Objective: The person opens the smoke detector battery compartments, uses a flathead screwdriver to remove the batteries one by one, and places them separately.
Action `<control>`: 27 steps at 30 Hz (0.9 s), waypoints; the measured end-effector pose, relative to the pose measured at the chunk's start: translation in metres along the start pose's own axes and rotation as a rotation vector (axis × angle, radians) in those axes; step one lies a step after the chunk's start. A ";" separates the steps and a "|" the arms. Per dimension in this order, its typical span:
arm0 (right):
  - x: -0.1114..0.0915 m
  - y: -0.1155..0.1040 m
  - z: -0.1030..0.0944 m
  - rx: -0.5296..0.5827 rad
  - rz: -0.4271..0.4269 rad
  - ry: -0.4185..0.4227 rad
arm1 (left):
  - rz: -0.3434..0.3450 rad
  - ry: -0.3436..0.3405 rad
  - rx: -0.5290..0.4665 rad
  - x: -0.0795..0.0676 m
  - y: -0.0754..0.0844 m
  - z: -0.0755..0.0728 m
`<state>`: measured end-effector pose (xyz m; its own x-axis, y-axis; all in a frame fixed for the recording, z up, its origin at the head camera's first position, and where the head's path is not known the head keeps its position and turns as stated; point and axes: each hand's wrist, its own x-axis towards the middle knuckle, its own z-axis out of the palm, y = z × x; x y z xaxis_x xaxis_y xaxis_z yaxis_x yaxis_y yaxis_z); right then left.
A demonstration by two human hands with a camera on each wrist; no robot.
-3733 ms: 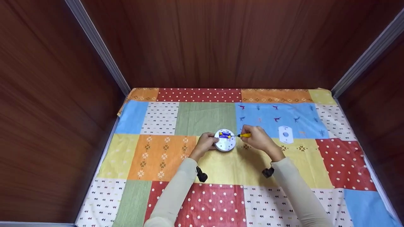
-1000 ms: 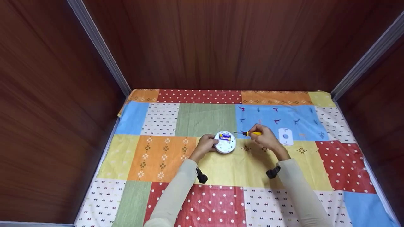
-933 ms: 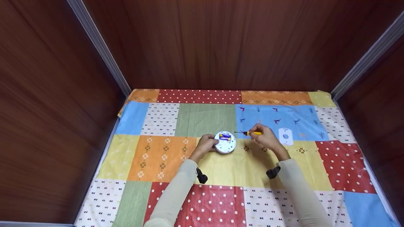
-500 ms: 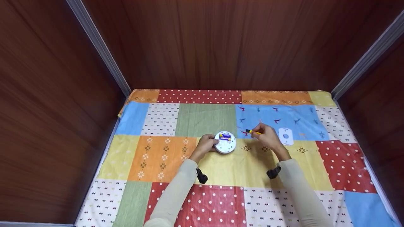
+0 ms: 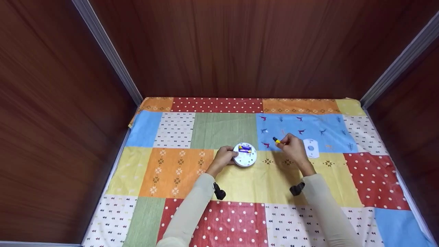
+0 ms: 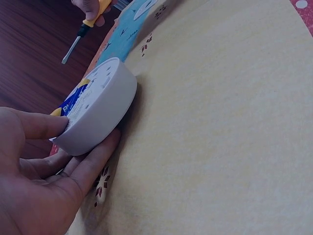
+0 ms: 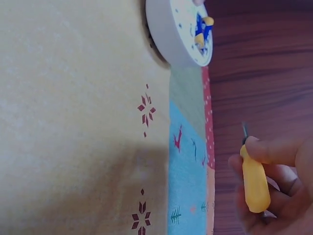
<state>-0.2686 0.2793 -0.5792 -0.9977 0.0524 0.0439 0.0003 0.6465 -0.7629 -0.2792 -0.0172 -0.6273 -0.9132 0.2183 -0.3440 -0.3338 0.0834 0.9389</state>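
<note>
My left hand [image 5: 223, 158] grips a round white battery-powered device [image 5: 245, 160], thumb on its upper face and fingers beneath its side. In the left wrist view the device is tilted, with blue-and-yellow batteries [image 6: 74, 100] lying in a recess of that face. To its right, my right hand [image 5: 295, 151] pinches a small screwdriver [image 5: 277, 140] with a yellow handle, black collar and flat metal tip. In the right wrist view the thumb lies near the collar of the screwdriver [image 7: 255, 181]. The tip is apart from the device and points away from the body.
A flat white plate [image 5: 310, 153] with a round centre hole lies on the cloth just right of my right hand. The patchwork tablecloth [image 5: 236, 185] covers the table. Brown wood-grain panels [image 5: 226, 48] stand behind and on both sides.
Earlier the screwdriver tip was at the batteries. My right hand has drawn back to the right and turned the screwdriver to point away. The left hand still holds the device nearly in place.
</note>
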 end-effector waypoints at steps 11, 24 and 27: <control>-0.006 0.004 0.000 -0.090 0.073 0.084 | -0.005 0.017 0.016 -0.001 0.001 0.001; -0.011 0.017 0.005 -0.123 0.015 0.126 | 0.002 0.015 -0.018 -0.002 0.002 0.001; -0.011 0.021 0.007 -0.126 0.035 0.127 | 0.009 0.014 -0.035 -0.001 0.001 0.002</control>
<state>-0.2580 0.2868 -0.6004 -0.9802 0.1674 0.1060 0.0516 0.7324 -0.6789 -0.2782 -0.0159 -0.6259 -0.9193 0.2051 -0.3360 -0.3335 0.0474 0.9415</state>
